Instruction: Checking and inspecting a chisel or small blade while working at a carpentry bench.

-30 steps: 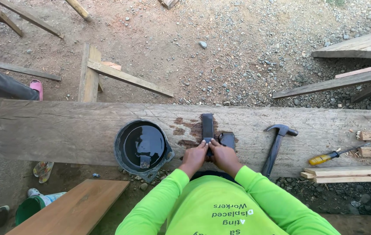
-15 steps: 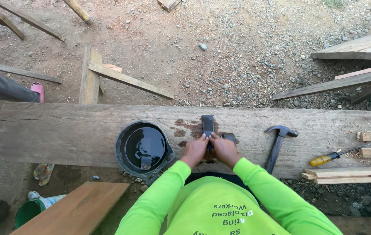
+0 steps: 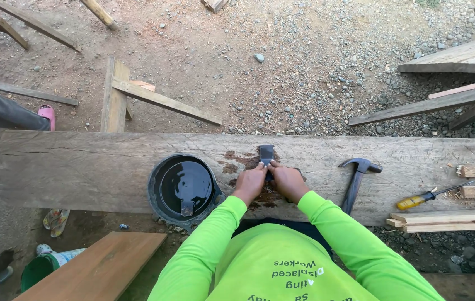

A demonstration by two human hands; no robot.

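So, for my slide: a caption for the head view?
Both hands press a dark blade onto a wet plank beside a water bucket.

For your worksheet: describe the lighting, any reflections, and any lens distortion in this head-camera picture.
Head view: soft, even daylight with no hard shadows; the water in the black bucket mirrors pale sky; the wide lens bows the long plank slightly; both hands, left hand and right hand, look sharp, no motion blur.

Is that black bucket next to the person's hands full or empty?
Partly full. The black bucket holds dark liquid whose surface mirrors the light, with the rim standing clear above it. How deep it goes cannot be told.
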